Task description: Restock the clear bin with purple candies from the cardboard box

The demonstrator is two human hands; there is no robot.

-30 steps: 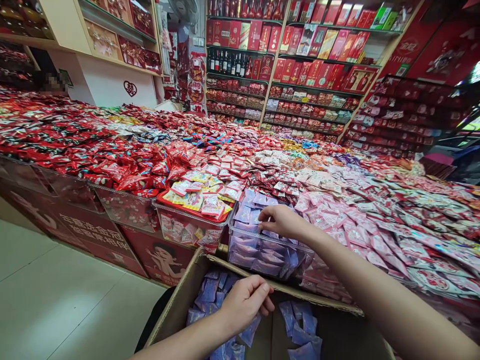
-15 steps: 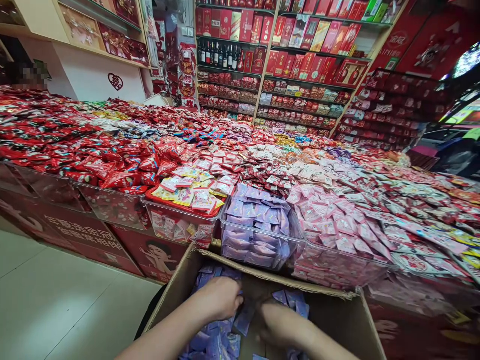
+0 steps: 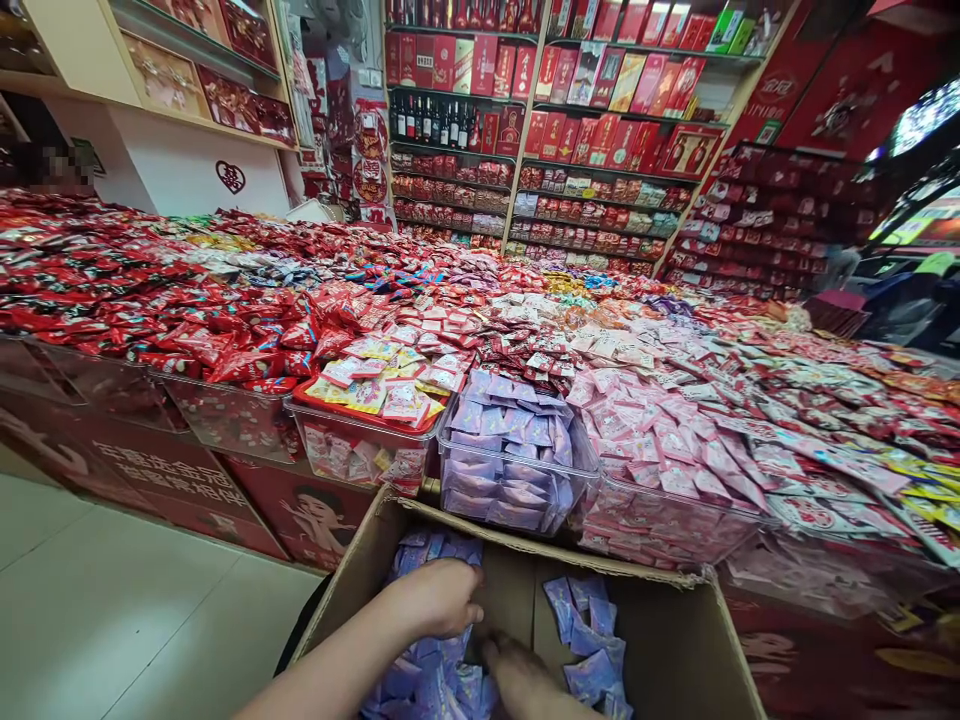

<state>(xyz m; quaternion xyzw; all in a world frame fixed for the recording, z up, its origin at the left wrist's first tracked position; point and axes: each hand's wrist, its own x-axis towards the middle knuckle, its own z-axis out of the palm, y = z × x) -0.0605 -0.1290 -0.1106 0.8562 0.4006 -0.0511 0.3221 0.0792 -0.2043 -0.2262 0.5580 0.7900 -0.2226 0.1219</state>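
My left hand (image 3: 444,600) is inside the cardboard box (image 3: 517,545), over a pile of small purple packets (image 3: 431,690). Its fingers curl closed, and whatever they hold is hidden. Low in the box, my right hand (image 3: 514,675) reaches to the right edge of that pile, near the box bottom. Its fingers are dim and partly hidden, so their grip does not show clearly. A smaller group of purple packets (image 3: 592,640) lies along the right part of the box. Just beyond the box, a clear plastic bin (image 3: 581,475) holds neat rows of similar purple packets (image 3: 506,435).
Pink packets (image 3: 667,440) fill the bin to the right. On the left stands a bin with a red rim (image 3: 319,402) and yellow and pink packets. Red packets (image 3: 225,330) heap farther left. Shelves (image 3: 525,100) with boxes and bottles rise behind. Tiled floor (image 3: 150,610) shows at lower left.
My right hand has moved left and down, from beside the right-hand packets to the edge of the left pile. The packets on the right are now more exposed. My left hand stays nearly in place.
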